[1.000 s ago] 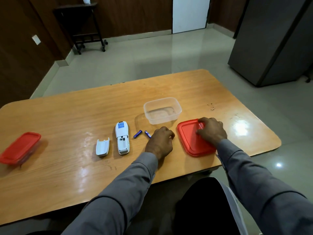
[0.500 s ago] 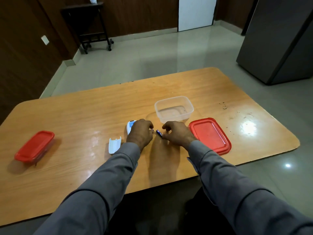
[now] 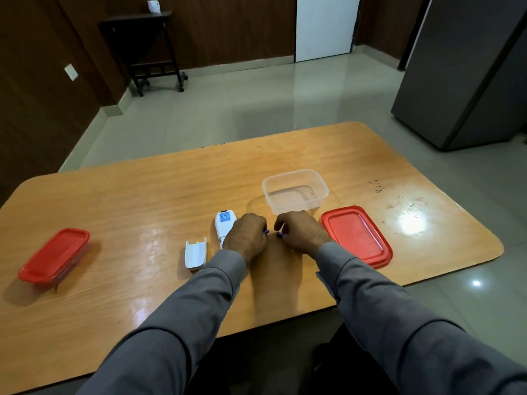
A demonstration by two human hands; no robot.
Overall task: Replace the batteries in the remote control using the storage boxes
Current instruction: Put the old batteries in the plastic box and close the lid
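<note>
Wooden table [image 3: 142, 212]: white remote [image 3: 224, 223] lying back-up, its loose cover [image 3: 195, 253] just left; open clear box [image 3: 295, 191] behind the hands, red lid [image 3: 356, 235] to their right; closed red-lidded box [image 3: 54, 255] far left. Left hand [image 3: 246, 236], fingers curled, pinches a blue battery [image 3: 266, 231] beside the remote. Right hand [image 3: 299, 232], likewise curled, pinches a second battery [image 3: 279, 235]; both batteries mostly hidden.

We see a dim room lit from overhead. A hard white glare sits on the table [image 3: 410, 226] at right, a smaller spot on the floor [image 3: 476, 283]. Soft shadows fall near each box. The wide lens bows the table's edges and stretches the sleeves [image 3: 182, 323]. Focus is slightly soft throughout.
</note>
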